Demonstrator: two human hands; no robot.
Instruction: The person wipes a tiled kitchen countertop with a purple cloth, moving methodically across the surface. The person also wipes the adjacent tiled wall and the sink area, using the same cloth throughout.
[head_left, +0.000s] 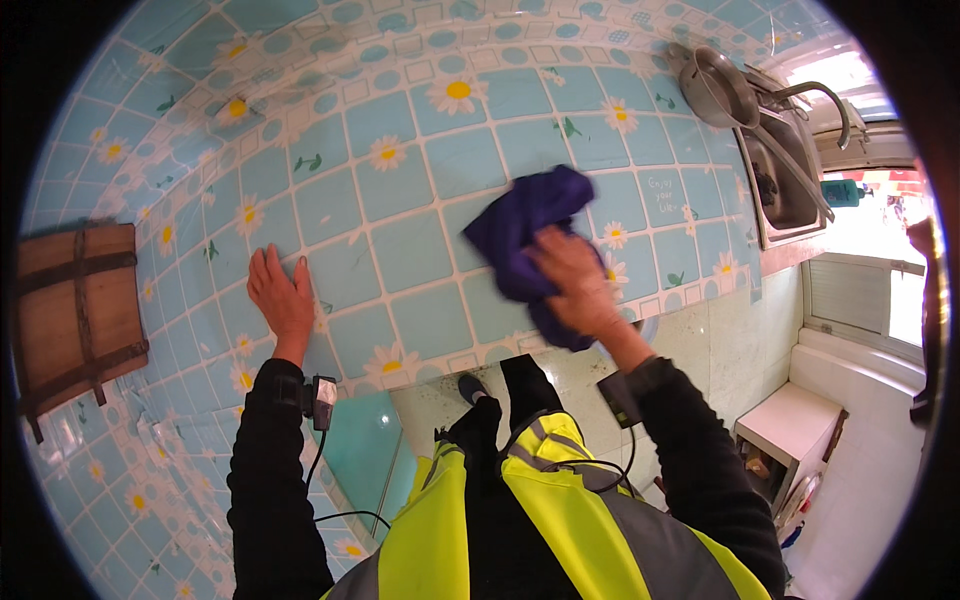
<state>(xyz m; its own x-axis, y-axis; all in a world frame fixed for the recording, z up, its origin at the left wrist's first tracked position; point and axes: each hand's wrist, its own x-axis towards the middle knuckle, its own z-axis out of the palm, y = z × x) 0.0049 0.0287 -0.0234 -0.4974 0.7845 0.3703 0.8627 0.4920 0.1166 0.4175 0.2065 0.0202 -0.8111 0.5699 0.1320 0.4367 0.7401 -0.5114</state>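
Under my right hand (574, 285) is a bunched purple cloth (517, 217), pressed against the countertop (412, 259) with its blue tile-and-daisy covering. One end of the cloth trails over the counter's front edge. The right hand looks blurred, and its fingers are spread over the folds. My left hand (281, 292) rests flat on the same covering, farther left, with its thumb apart from the fingers and nothing in it.
At the right end is a stainless steel sink (787, 176) with a curved faucet (821, 90). A metal pan (716, 86) stands beside it, and a green bottle (841, 193) sits beyond. A wooden panel (82, 300) is at far left. A white cabinet (791, 420) stands on the floor.
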